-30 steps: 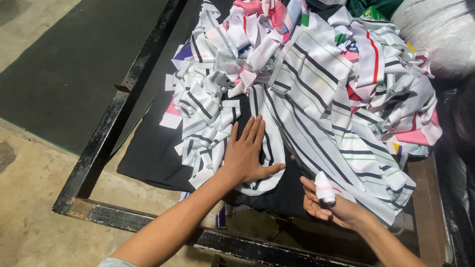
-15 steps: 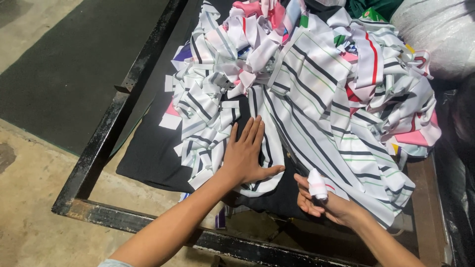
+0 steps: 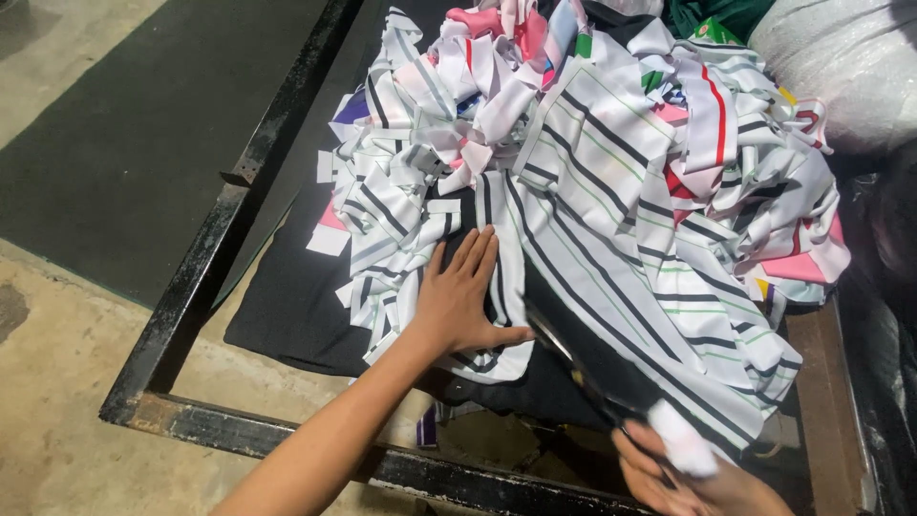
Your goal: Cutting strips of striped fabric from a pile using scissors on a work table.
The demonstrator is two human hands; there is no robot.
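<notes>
At the near edge, low on the right, the right hand (image 3: 702, 483) is partly cut off by the frame. Its fingers curl around a small white object (image 3: 680, 451), blurred and hard to name, with something dark and narrow reaching from it toward the cloth; whether that is a blade or only shadow cannot be told.

Just beyond, the left hand (image 3: 461, 301) lies flat, fingers spread and together, holding nothing. It presses on a striped white fabric piece (image 3: 497, 287), apparently to keep it still and smooth on the black cloth (image 3: 287, 306) covering the counter. The counter's dark metal frame (image 3: 181, 315) runs along the near and left sides.

Farther back, a tangled heap of striped fabric scraps (image 3: 611, 143), white with black, pink and green, buries whatever lies beneath. At far right sits a white sack (image 3: 841, 67), only partly in view.
</notes>
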